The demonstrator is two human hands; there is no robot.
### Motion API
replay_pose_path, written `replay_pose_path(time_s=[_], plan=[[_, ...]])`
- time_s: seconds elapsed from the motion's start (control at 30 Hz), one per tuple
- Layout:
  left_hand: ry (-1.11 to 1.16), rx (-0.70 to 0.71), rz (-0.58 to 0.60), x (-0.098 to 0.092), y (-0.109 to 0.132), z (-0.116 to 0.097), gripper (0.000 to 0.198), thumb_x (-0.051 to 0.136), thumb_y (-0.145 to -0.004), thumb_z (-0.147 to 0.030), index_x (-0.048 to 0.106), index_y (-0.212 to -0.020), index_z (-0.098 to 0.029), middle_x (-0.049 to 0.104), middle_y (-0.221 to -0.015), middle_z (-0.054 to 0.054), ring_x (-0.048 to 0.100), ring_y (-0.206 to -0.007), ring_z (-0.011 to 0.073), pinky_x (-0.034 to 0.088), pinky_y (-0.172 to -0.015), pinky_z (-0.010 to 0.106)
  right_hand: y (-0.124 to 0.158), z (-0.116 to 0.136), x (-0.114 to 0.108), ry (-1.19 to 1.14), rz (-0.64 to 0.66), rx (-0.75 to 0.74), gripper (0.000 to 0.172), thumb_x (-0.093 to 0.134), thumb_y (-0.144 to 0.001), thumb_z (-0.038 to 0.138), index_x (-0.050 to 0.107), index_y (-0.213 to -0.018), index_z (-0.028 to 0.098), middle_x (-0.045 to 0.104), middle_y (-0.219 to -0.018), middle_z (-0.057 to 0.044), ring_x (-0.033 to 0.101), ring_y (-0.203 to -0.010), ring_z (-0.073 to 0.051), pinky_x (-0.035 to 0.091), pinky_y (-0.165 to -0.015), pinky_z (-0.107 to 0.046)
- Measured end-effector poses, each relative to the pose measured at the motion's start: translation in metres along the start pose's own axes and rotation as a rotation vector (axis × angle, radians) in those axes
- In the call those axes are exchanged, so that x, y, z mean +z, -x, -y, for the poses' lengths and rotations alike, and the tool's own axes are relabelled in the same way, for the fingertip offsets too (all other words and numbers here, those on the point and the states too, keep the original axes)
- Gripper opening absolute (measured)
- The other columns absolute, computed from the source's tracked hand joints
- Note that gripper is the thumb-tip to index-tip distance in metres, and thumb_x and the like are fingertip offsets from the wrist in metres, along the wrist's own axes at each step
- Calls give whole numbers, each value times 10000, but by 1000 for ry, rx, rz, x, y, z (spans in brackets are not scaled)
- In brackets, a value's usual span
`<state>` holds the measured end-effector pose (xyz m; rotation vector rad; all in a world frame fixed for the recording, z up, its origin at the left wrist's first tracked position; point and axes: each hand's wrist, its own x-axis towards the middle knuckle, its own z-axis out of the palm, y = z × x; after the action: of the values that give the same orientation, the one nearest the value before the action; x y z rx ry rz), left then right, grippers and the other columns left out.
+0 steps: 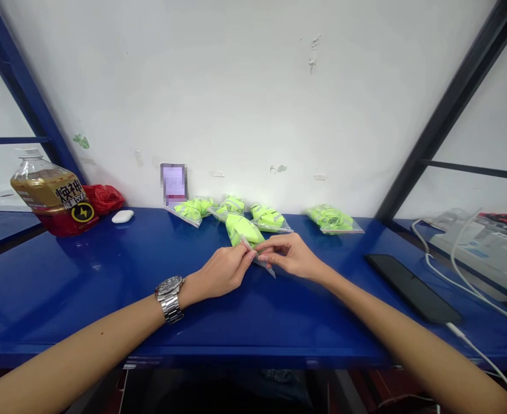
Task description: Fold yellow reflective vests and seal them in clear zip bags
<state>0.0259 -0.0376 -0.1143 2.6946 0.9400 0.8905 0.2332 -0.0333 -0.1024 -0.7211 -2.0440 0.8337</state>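
Clear plastic bag (247,234) stuffed with neon yellow-green fabric (236,224), kinda slanted around the middle of the blue tabletop (218,322), see-through flap (270,269) pointing near-right.

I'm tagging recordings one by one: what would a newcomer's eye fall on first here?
First, the clear bag with bright yellow-green contents, mid-table, its edge between the fingers of the left hand and right hand. Next, the big bottle of drink at the left end of the blue table, and the dark phone lying at the right.
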Motion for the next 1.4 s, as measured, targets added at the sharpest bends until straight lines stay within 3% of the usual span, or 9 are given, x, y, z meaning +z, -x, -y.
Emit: replay_pose_path(time_s=[0.33,0.6,0.7,0.8,0.87,1.0,1.13,1.3,1.4], plan=[[-40,106,8,4,0,10,247,307,-970,-216,477,-794,-178,569,-702,18,532,-602,122,412,-607,249,6,3,6,626,-17,-320,135,442,-920,196,575,-927,172,603,-798,-57,559,-671,-147,444,-614,-262],[-194,206,-218,6,-1,7,194,407,-824,-142,413,-637,-195,400,-479,-51,358,-412,77,257,-448,230,-2,-11,-13,899,-403,-132,98,480,-820,166,497,-727,193,567,-642,-23,515,-535,-139,395,-529,-249],[-202,227,-183,5,-1,6,189,395,-869,-154,418,-686,-194,422,-515,-46,373,-431,83,266,-461,239,0,-8,-11,843,-370,-79,26,524,-806,212,533,-821,193,617,-765,-51,575,-624,-169,451,-593,-274],[-195,233,-103,3,0,5,205,344,-949,-192,425,-760,-189,474,-603,-22,427,-497,102,305,-505,253,2,-5,0,729,-263,-68,311,554,-832,305,516,-1113,176,641,-998,-111,628,-775,-216,490,-666,-314],[-183,216,-73,2,1,5,223,316,-977,-225,426,-786,-189,489,-645,-9,452,-541,114,335,-545,258,2,-6,3,640,-228,-55,312,487,-890,315,504,-1170,180,661,-948,-95,635,-756,-212,491,-672,-318],[-130,13,-240,-1,-1,13,260,270,-994,-275,454,-831,-192,507,-702,10,496,-628,140,406,-633,278,-2,-16,-3,323,-421,82,237,443,-913,375,601,-941,201,647,-716,-32,603,-614,-183,487,-576,-296],[47,-341,-487,-3,-9,38,277,332,-971,-402,486,-1005,-175,569,-947,81,553,-892,195,462,-806,343,-4,-23,-9,-303,-492,262,326,588,-797,518,555,-888,206,647,-681,-19,606,-568,-180,513,-499,-308],[687,-461,-241,2,-14,65,507,371,-895,-609,550,-839,-139,580,-752,49,567,-682,162,500,-659,308,-2,-22,-2,-593,-521,365,520,781,-625,427,358,-883,267,641,-679,65,642,-593,-170,573,-531,-336],[685,-472,-338,7,-13,67,502,479,-827,-652,496,-729,-160,503,-648,-1,492,-580,119,440,-546,240,-1,-18,2,-551,-521,295,503,788,-616,369,360,-856,263,652,-744,62,646,-621,-161,572,-531,-315]])
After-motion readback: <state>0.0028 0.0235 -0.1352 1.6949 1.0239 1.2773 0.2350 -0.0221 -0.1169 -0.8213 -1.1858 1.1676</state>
